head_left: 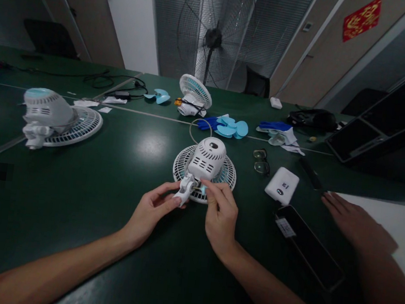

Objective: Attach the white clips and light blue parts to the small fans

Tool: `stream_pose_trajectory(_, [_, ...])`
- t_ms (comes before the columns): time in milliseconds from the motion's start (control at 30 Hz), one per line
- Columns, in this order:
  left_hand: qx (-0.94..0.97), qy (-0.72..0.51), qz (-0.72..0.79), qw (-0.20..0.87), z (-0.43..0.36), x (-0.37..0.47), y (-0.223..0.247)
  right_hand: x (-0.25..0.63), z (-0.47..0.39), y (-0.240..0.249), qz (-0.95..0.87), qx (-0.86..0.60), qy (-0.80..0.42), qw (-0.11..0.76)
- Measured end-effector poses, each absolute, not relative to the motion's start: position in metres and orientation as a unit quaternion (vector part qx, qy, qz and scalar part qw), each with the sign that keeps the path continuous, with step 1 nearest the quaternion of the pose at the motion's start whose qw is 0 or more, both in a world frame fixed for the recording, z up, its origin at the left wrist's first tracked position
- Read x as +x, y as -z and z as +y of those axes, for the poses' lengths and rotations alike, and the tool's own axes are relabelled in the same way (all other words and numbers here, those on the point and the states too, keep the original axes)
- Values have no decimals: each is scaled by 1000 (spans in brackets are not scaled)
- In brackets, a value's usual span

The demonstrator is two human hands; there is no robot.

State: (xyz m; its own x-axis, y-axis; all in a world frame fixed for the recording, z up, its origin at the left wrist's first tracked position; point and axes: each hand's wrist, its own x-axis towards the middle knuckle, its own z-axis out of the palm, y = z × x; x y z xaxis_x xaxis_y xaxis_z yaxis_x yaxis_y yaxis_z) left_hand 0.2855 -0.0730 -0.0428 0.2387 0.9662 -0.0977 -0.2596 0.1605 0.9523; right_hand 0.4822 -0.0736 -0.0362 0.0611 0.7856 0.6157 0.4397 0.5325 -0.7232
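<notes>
A small white fan (207, 160) lies face down on the dark green table, its round grille under the motor housing. My left hand (155, 210) is closed on the white clamp bracket (185, 189) at the fan's near side. My right hand (221, 215) pinches a small light-blue knob (203, 190) beside the bracket, with a thin metal shaft between knob and bracket. The fan's cable loops up behind the housing.
Another white fan (49, 115) lies at the left, a third (194, 95) at the back. Blue blades (231, 127), glasses (262, 161), a white box (282, 185) and a black phone (308, 247) are around. Another person's hand (358, 223) rests at the right.
</notes>
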Motion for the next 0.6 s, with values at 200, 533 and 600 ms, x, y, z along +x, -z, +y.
stream_pose_trajectory(200, [453,-481,395,638,-73,286,40,480,-77,38,-723,-379,-136,561])
stream_pose_trajectory(533, [460,-484,407,623,-70,286,42,479,-75,36,-702,-396,-151,572])
stream_pose_trajectory(600, [461,-492,404,618,-69,286,41,478,-76,37,-703,-392,-159,571])
